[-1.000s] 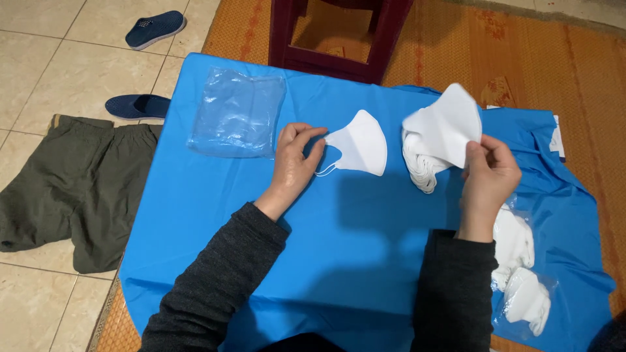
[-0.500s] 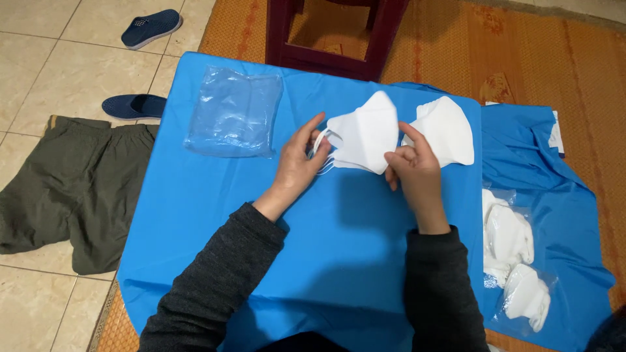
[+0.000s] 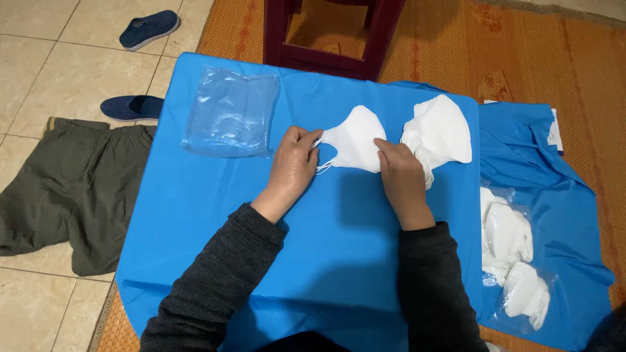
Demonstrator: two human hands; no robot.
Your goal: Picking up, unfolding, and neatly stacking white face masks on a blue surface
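A person seated at a blue table (image 3: pixel 215 215) holds a white mask (image 3: pixel 355 140) flat on its surface. The left hand (image 3: pixel 293 166) pinches the mask's left edge, by the ear loops, while the right hand (image 3: pixel 398 173) pinches its lower right edge. A stack of masks (image 3: pixel 443 133) lies just beside the right hand. A pile of clear bags (image 3: pixel 228 120) rests to the left. Bagged masks (image 3: pixel 515 261) lie on a blue cloth (image 3: pixel 561 195) at right. Green trousers (image 3: pixel 59 189) and two shoes (image 3: pixel 150 29) lie on the floor.
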